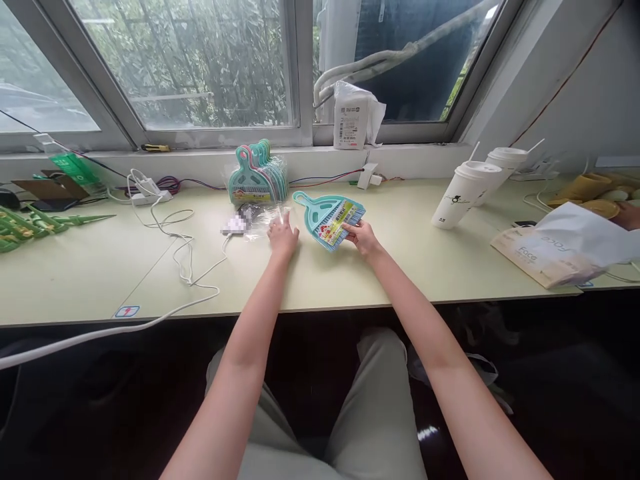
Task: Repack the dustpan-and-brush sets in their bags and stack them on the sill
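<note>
In the head view, my right hand (pixel 360 237) is clamped on the near edge of a turquoise dustpan (pixel 320 215), just left of it. My left hand (pixel 283 238), fingers apart, rests on a clear plastic wrapper (pixel 257 228). Beyond that hand stands a dustpan stack (pixel 250 181). I judge one dustpan unwrapped; the stack looks bagged, so seemingly undone.

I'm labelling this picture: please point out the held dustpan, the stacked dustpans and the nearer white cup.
Held dustpan (pixel 335 223): head view, on its printed label.
Stacked dustpans (pixel 253 179): head view, on the front one's face.
Nearer white cup (pixel 460 200): head view, on its printed side.
</note>
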Demonstrator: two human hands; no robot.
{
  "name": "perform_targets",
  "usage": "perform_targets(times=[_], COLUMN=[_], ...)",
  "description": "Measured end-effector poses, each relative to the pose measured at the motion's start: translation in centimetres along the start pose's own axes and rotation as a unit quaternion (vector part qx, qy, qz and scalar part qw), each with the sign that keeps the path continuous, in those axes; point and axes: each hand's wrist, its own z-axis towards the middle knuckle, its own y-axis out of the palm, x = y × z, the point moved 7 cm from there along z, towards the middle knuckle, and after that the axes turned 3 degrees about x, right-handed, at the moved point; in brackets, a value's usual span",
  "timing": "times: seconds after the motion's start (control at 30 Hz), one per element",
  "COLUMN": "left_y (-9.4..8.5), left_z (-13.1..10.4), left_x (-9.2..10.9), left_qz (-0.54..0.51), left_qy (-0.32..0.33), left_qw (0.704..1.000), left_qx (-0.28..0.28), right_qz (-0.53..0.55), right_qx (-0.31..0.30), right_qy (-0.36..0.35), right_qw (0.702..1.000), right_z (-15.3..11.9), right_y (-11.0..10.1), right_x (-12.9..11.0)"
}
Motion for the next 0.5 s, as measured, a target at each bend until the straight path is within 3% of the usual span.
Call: perform_targets(times=[0.07,0.13,0.33,0.5], left_y=[1.2,1.5,0.7,1.1], left_z=[-0.3,-0.3,0.6,1.0], left_x=[0.2,0.6,-0.7,-2.1], left_qz=[0.05,0.046,-0.095,-0.243], left_qy=[0.027,0.043,-0.008,-0.054], left_qw=[0.995,0.993,0.995,0.968], left_qx=[-0.082,-0.104,-0.036,-0.009], right_qz=[-0.019,-0.034,-0.085,-0.079], right_qx=[0.02,0.024,-0.058,-0.045], right_qy=[0.022,0.045,0.128,0.128], right_qw=[0.999,0.998,0.986,0.988], right_z=[0.2,0.3,-0.2,-0.1], right_y=[-0.7,-1.0,-0.7,-1.6], right_x=[0.4,0.7,1.4,0.9])
